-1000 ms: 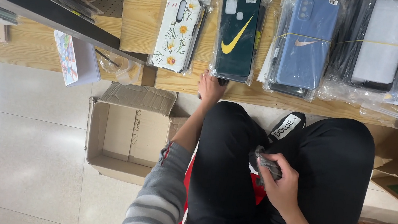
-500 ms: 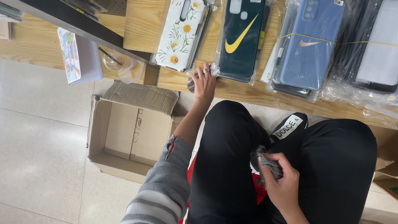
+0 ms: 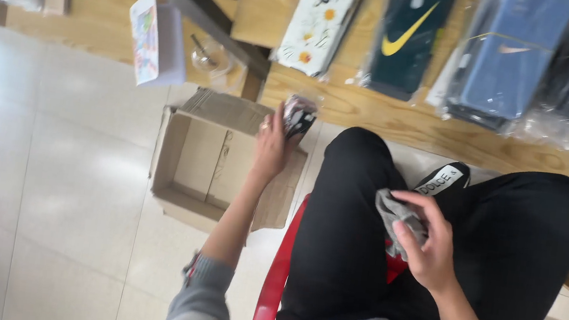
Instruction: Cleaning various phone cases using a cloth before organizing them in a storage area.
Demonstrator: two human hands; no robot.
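2 hands at work in the head view: the left hand (image 3: pixel 271 147) pinches a wrapped dark phone case (image 3: pixel 299 116) over the open cardboard box (image 3: pixel 186 162); the right hand (image 3: pixel 426 246) grips a grey cloth (image 3: pixel 394 213) on the lap. The slippery wrapper could slide free and drop.

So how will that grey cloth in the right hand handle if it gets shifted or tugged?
The grey cloth looks floppy: it bunches and folds under the right hand rather than holding a shape. It probably weighs little, since a few fingers pinch it loosely. It seems unlikely to roll or slip, draped on the black trousers.
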